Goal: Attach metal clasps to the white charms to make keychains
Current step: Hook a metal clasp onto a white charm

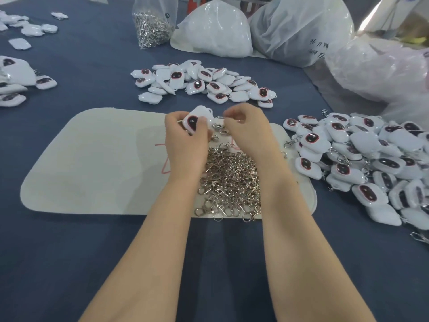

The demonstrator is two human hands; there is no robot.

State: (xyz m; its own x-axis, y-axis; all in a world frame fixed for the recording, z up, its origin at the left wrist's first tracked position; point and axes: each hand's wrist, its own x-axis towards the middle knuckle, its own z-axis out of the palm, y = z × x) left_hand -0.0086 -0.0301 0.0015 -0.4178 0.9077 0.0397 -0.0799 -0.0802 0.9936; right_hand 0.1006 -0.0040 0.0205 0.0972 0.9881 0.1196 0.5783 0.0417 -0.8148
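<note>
Charm (194,120) sits pinched in our left hand (185,138), loop end aimed toward our right hand (243,129), which curls just beside it; can't tell what it's pinching, honestly.

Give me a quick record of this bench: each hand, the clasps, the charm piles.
Left hand: grips a white charm, dark face towards the camera
Right hand: fingers curled beside the charm; what it holds cannot be told
Loose clasps: heap on the pale mat, between the forearms
Far pile: charms beyond the mat
Right pile: charms, some with clasps attached
Clasp bag: clear, behind the far pile
</note>
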